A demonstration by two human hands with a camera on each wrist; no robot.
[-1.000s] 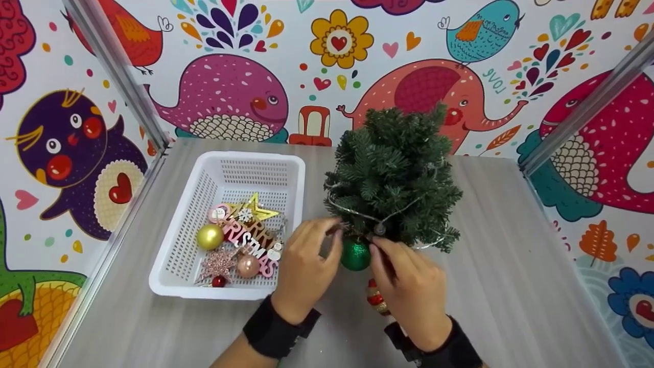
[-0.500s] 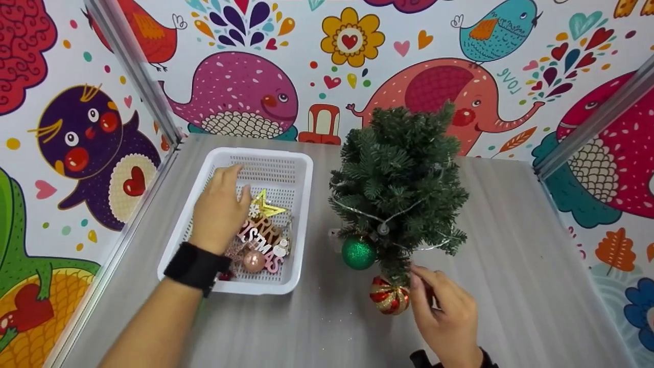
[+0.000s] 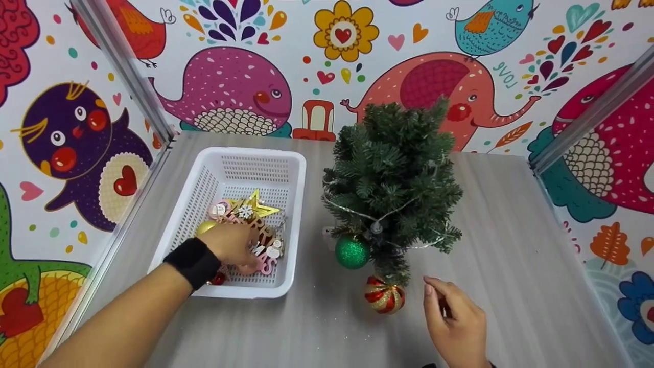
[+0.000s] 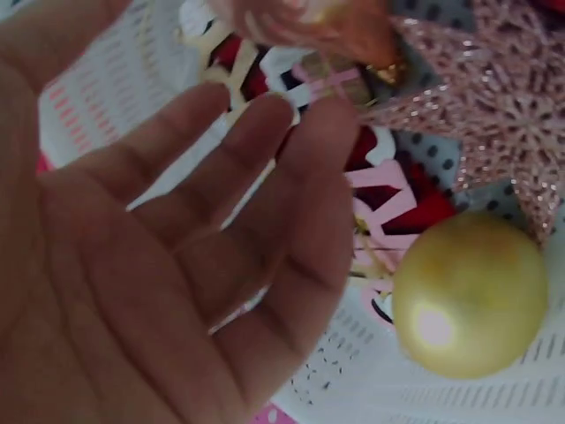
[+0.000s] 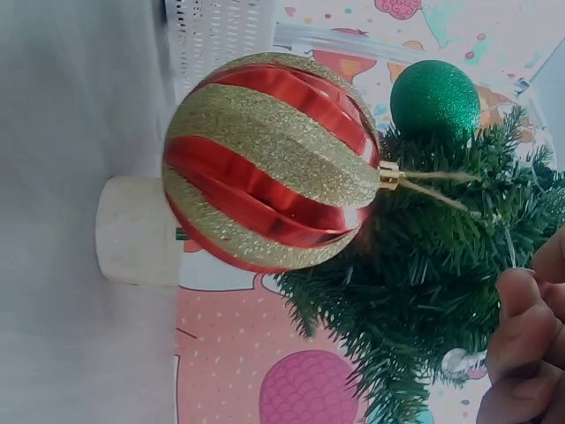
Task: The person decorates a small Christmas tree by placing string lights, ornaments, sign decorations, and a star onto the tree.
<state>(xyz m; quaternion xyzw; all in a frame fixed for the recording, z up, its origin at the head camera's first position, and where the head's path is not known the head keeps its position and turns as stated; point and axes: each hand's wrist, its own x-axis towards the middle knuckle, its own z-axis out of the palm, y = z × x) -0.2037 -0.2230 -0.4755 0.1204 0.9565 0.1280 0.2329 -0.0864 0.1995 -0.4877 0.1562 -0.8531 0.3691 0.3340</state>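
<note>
My left hand [image 3: 232, 245] reaches down into the white basket [image 3: 230, 293], over its ornaments. In the left wrist view its fingers are loosely bent, close to a shiny rose-pink ball [image 4: 322, 22]; no firm grip shows. A yellow-gold ball [image 4: 472, 296] and a pink glitter star [image 4: 521, 115] lie near those fingers. To the right of the small Christmas tree [image 3: 393, 174], my right hand [image 3: 454, 319] hangs with loosely curled fingers, apart from the branches. A red and gold striped ball [image 3: 384, 296] hangs from a low front branch, and a green glitter ball [image 3: 352, 251] hangs left of it.
Also inside the basket are a gold star [image 3: 260, 204] and a letter sign [image 3: 265, 263], partly covered by my hand. A clear light string [image 3: 378, 226] loops around the tree. Patterned panels [image 3: 317, 76] enclose the grey table [image 3: 511, 245] at the back and sides.
My left hand has left the green ball, gone over the basket and lowered among the ornaments. My right hand has drawn away from the tree toward the lower right. Both balls stay hanging.
</note>
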